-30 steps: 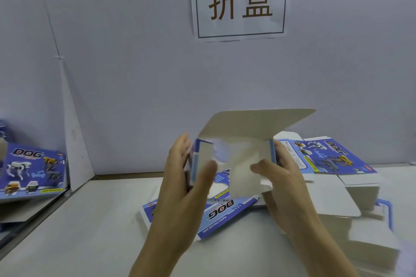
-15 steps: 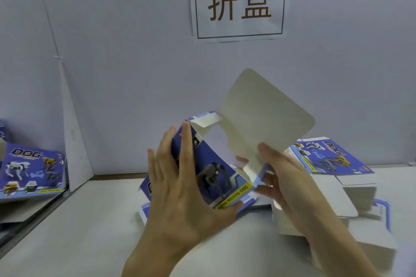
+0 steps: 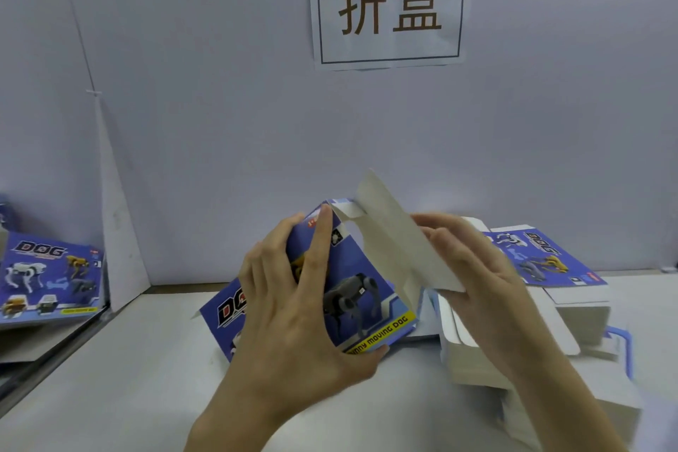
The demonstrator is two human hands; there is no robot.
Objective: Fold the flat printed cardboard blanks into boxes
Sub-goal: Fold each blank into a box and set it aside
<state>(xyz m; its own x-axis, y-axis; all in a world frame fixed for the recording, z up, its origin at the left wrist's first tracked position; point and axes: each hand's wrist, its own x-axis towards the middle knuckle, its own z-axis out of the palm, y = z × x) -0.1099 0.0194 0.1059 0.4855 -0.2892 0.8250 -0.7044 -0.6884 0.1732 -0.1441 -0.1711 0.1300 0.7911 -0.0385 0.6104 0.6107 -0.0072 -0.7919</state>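
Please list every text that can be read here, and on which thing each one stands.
"折盒": paper sign.
"DOG": far-left box.
"DOG": top blank at right.
"…NNY MOVING DOG": held box, yellow strip.
"DO", partly hidden: loose blank lying flat.
Smaller print: too blurred.

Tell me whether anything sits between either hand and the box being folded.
Nothing visible does. The left hand grips the printed box directly, and the right hand holds its large plain flap. The stack of flat blanks lies on the table behind the right hand, outside both grips.
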